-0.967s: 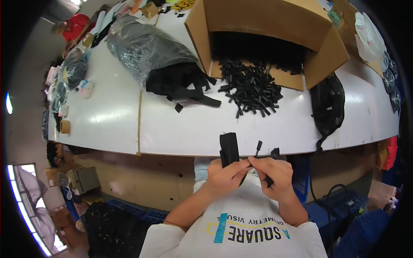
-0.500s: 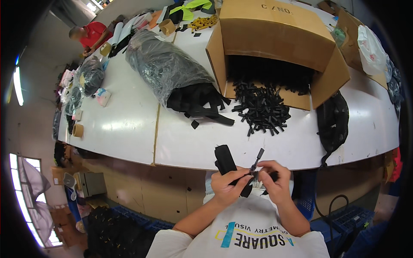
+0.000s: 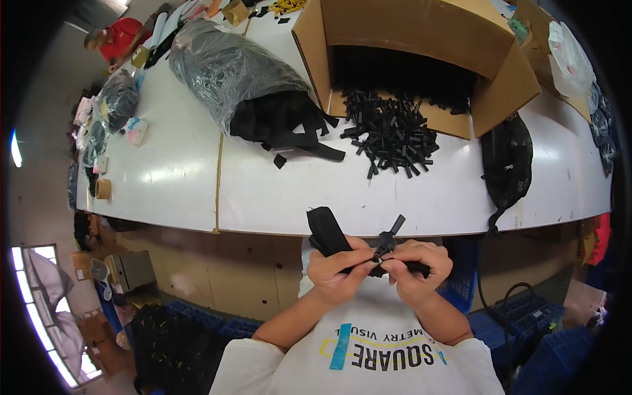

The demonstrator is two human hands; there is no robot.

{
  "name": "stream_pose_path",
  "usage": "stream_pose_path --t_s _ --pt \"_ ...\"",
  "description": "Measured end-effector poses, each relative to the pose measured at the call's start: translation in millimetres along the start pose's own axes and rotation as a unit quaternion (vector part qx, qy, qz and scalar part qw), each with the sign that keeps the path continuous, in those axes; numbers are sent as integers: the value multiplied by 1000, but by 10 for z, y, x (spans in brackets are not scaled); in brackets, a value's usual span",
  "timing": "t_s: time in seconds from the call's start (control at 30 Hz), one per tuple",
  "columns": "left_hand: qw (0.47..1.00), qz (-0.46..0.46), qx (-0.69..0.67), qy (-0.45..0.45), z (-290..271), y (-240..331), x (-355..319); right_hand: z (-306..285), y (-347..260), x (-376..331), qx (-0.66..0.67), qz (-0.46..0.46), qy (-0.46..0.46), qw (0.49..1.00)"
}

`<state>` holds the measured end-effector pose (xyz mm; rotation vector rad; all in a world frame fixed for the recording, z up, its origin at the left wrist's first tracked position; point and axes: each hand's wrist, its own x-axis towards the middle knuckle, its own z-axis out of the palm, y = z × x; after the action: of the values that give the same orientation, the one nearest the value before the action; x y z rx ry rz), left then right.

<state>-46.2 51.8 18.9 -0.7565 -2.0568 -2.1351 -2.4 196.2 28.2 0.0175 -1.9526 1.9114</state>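
Note:
My left hand (image 3: pixel 334 271) is closed round a folded black fabric strip (image 3: pixel 326 230), whose wide end sticks up beyond the fingers. Close beside it, my right hand (image 3: pixel 422 271) is closed on a dark strip (image 3: pixel 417 266) that shows between its fingers. Thumbs and fingertips meet at a small black piece with a tab (image 3: pixel 397 224) pointing up and right. The exact grip at that meeting point is partly hidden. Both hands are held in front of my shirt, just off the table's near edge.
On the white table (image 3: pixel 171 178), a pile of small black tabs (image 3: pixel 392 135) spills from an open cardboard box (image 3: pixel 505 92). A clear plastic bag (image 3: pixel 230 66) holds black strips. A black mesh bag (image 3: pixel 507 164) hangs over the edge at right. A person in red (image 3: pixel 122 38) is far left.
My right fingers have come in against the left fingertips and pinch at the small piece. Both hands appear higher and slightly left in the view, while the whole scene has also shifted upward.

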Motion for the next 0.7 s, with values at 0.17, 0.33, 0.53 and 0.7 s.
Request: stream_pose_path --t_s 0.17,0.33,0.53,0.7 --pt "1000 23 5 -3 -26 -21 -13 27 -104 31 -103 -88 -56 989" --pt "999 39 -7 -29 -67 -36 -24 -20 -204 -31 -201 -133 -76 967" --pt "992 69 19 -100 -116 -63 -21 -65 -319 -88 -288 -144 -110 940" --pt "987 103 1 -122 -126 -123 -48 -84 -337 -114 -306 -137 -124 934"
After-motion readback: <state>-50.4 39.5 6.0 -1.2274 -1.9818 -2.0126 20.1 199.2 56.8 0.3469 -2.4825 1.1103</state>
